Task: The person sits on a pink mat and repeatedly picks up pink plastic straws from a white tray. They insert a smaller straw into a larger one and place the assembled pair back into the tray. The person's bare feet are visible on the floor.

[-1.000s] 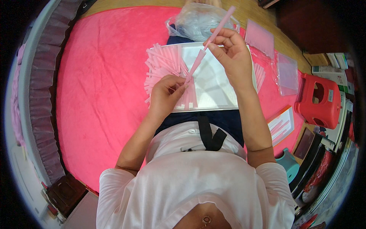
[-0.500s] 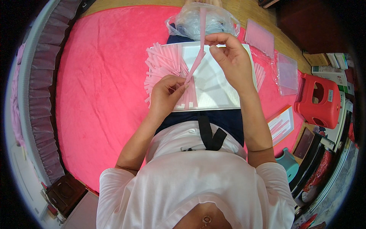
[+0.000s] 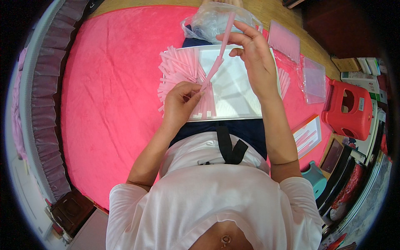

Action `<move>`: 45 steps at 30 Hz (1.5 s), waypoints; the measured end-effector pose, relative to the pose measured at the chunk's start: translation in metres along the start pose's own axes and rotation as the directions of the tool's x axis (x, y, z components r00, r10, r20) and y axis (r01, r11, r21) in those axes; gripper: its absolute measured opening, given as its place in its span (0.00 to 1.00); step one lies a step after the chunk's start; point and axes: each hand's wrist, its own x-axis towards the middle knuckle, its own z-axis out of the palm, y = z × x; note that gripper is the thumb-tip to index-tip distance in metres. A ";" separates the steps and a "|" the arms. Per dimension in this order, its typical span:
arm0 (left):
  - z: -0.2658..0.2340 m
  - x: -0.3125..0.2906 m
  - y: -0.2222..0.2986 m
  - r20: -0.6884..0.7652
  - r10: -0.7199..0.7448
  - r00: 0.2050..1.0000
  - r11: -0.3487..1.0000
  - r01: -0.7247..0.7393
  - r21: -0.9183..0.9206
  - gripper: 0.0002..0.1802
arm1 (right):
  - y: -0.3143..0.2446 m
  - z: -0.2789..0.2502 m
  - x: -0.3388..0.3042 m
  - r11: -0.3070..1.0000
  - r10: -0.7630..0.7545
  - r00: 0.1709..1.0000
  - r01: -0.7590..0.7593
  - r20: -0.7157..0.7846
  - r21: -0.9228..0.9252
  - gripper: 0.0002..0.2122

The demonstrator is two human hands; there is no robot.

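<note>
My left hand [image 3: 179,104] pinches the lower end of a long pink strip [image 3: 215,70] between thumb and fingers. The strip rises away from me, with a bend or joint partway up. Beside its upper part is my right hand [image 3: 259,62], open, fingers spread, with one fingertip against or just behind the strip. Below both hands lies a shallow white tray [image 3: 239,98] across my lap. A heap of pink strips [image 3: 180,66] fans out over the tray's left side, partly hidden by my left hand.
A clear plastic bag [image 3: 208,25] lies beyond the tray. To the right are a packet of pink strips [image 3: 284,41], a clear packet [image 3: 313,81], an orange-edged white box lid [image 3: 307,139], a red stool [image 3: 348,109] and a teal stool [image 3: 314,179]. A pink cover [image 3: 108,104] spreads left.
The upper part of the held strip has tilted to the right. My right hand has moved slightly up, its fingers spreading wider. My left hand keeps its pinch in nearly the same place.
</note>
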 end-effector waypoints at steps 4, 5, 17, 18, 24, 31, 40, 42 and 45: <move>0.000 0.000 -0.001 -0.001 0.002 1.000 1.000 -0.002 0.003 0.09 | -0.001 0.002 -0.001 0.995 -0.093 0.995 0.094 0.041 -0.028 0.20; 0.000 0.000 -0.004 -0.018 -0.008 1.000 1.000 0.008 -0.029 0.09 | 0.000 0.002 -0.001 0.996 -0.073 0.997 0.074 0.015 -0.047 0.20; -0.012 0.006 0.002 -0.222 -0.020 0.975 0.958 -0.045 -0.284 0.10 | 0.073 0.021 -0.037 0.763 0.361 0.927 -0.230 0.103 -0.604 0.08; -0.014 0.007 0.005 -0.230 -0.027 0.973 0.957 -0.042 -0.287 0.10 | 0.073 0.026 -0.038 0.754 0.354 0.928 -0.207 0.120 -0.623 0.08; -0.017 0.006 0.009 -0.234 -0.035 0.972 0.954 -0.037 -0.299 0.10 | 0.084 0.033 -0.032 0.618 0.217 0.958 0.014 0.188 -0.786 0.09; -0.016 0.006 0.010 -0.221 -0.056 0.974 0.956 -0.012 -0.293 0.10 | 0.096 0.048 -0.022 0.563 0.347 0.937 -0.180 0.033 -0.807 0.22; -0.016 0.005 0.013 -0.221 -0.097 0.971 0.936 0.013 -0.350 0.10 | 0.108 0.046 -0.022 0.527 0.383 0.923 -0.253 -0.040 -0.811 0.26; -0.015 0.005 0.015 -0.213 -0.097 0.972 0.938 0.018 -0.347 0.10 | 0.113 0.041 -0.022 0.539 0.407 0.911 -0.304 -0.074 -0.785 0.25; -0.015 0.005 0.013 -0.200 -0.095 0.975 0.937 0.020 -0.349 0.10 | 0.120 0.030 -0.024 0.546 0.373 0.920 -0.324 -0.121 -0.772 0.21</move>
